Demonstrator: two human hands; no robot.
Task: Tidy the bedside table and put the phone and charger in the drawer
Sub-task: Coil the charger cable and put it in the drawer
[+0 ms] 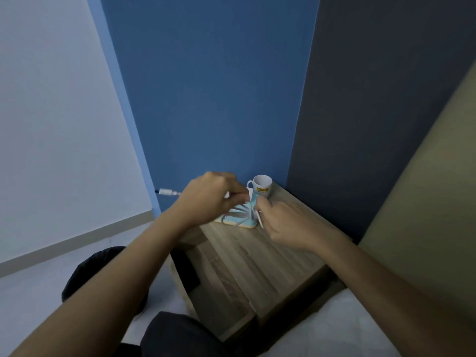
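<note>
Both hands are held over the far part of the wooden bench (257, 258). Left hand (208, 195) is curled closed around a white charger cable (238, 211), whose loops are motion-blurred; a white connector end (167, 192) projects out past the left side of that hand. Right hand (286, 222) is pinched shut on the same cable, a thin white piece showing under its fingers. Beneath the hands a flat, pale blue rectangular object (247, 222) with a light rim lies on the bench; whether it is the phone cannot be told. A white glazed mug (261, 185) with a yellow label stands upright at the back corner. Bench surface is light, matt wood grain. Walls behind are blue and dark grey; white wall and pale floor at left.
</note>
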